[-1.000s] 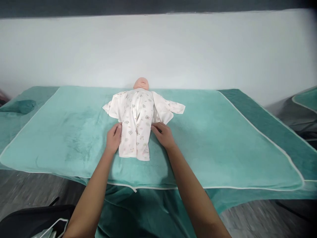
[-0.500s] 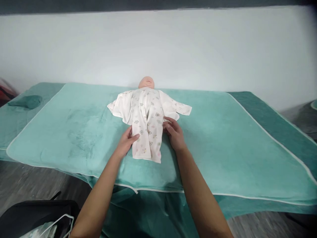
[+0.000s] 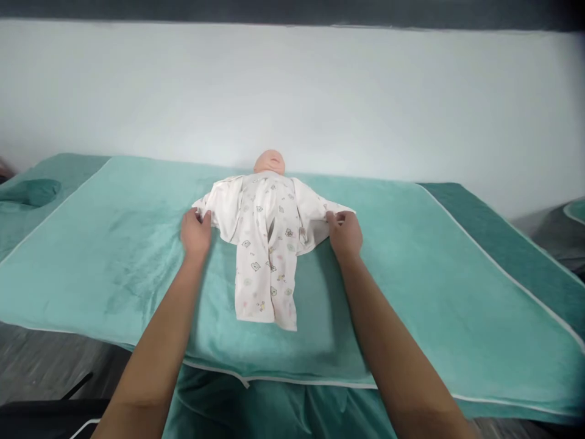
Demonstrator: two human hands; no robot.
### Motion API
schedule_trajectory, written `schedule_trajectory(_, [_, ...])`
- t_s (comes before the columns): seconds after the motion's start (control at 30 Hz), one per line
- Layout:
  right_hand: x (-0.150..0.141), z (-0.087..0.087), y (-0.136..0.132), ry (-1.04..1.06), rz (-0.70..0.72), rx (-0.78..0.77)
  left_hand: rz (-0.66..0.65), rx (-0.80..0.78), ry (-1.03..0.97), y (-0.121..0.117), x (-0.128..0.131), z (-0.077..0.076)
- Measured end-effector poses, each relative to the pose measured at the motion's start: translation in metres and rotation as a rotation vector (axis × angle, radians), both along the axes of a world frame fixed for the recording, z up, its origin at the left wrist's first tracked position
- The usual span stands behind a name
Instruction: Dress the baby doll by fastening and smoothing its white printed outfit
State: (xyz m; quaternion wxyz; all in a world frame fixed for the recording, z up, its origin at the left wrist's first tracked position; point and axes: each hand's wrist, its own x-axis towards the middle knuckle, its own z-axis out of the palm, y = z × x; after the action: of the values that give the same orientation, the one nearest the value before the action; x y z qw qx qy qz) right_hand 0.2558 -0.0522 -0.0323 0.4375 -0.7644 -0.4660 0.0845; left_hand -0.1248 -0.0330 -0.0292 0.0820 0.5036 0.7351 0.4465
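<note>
A doll's head (image 3: 269, 162) shows at the far side of the bed, face up. Below it, a white baby shirt (image 3: 227, 198) lies with both sleeves stretched sideways. Printed baby trousers (image 3: 256, 274) rest over its middle, their legs pointing toward me. At the left sleeve's end, my left hand (image 3: 196, 235) is closed with the cuff between its fingers. On the opposite side, my right hand (image 3: 346, 236) pinches the other sleeve near its cuff. Whatever part of the doll lies under the clothes is hidden.
A teal plush cover (image 3: 434, 286) with white piping spreads over the bed. Behind stands a white wall (image 3: 292, 91). A dark teal cushion-like shape (image 3: 31, 192) lies at the left. Part of a black object (image 3: 50, 417) shows at the lower left on the floor.
Both hands have left the trousers' sides and moved outward and away from me to the sleeve ends, gripping them. The view has shifted slightly.
</note>
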Motion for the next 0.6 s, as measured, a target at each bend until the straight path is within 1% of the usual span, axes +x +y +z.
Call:
schedule_trajectory(0.03, [0.003, -0.001, 0.004, -0.029, -0.016, -0.064, 0.002, -0.039, 0.033, 0.005, 0.001, 0.001])
schedule_trajectory(0.07, [0.004, -0.002, 0.005, -0.047, -0.029, -0.094, -0.003, -0.071, 0.063, 0.008, 0.002, 0.001])
schedule_trajectory(0.13, [0.004, -0.004, 0.003, -0.061, -0.055, -0.087, -0.021, -0.095, 0.089, 0.008, 0.003, 0.002])
schedule_trajectory(0.17, [0.003, -0.005, 0.000, -0.053, -0.061, -0.086, -0.032, -0.082, 0.075, 0.007, 0.003, 0.001])
schedule_trajectory(0.27, [0.002, -0.006, -0.005, -0.003, -0.017, -0.141, -0.071, 0.071, -0.023, 0.002, 0.002, -0.001])
schedule_trajectory(0.33, [0.003, -0.005, -0.006, 0.023, 0.033, -0.172, -0.140, 0.168, -0.057, -0.001, 0.004, -0.002])
schedule_trajectory(0.4, [0.003, -0.002, -0.005, 0.061, 0.045, -0.164, -0.242, 0.197, -0.040, -0.004, 0.009, -0.002])
schedule_trajectory(0.47, [0.003, 0.000, -0.003, 0.157, 0.031, -0.128, -0.331, 0.177, -0.002, -0.005, 0.014, -0.002])
schedule_trajectory(0.53, [0.001, 0.002, 0.000, 0.266, 0.016, -0.076, -0.360, 0.143, 0.019, -0.006, 0.018, -0.002])
schedule_trajectory(0.6, [-0.002, 0.004, 0.001, 0.350, 0.014, -0.023, -0.332, 0.112, 0.003, -0.006, 0.019, -0.001])
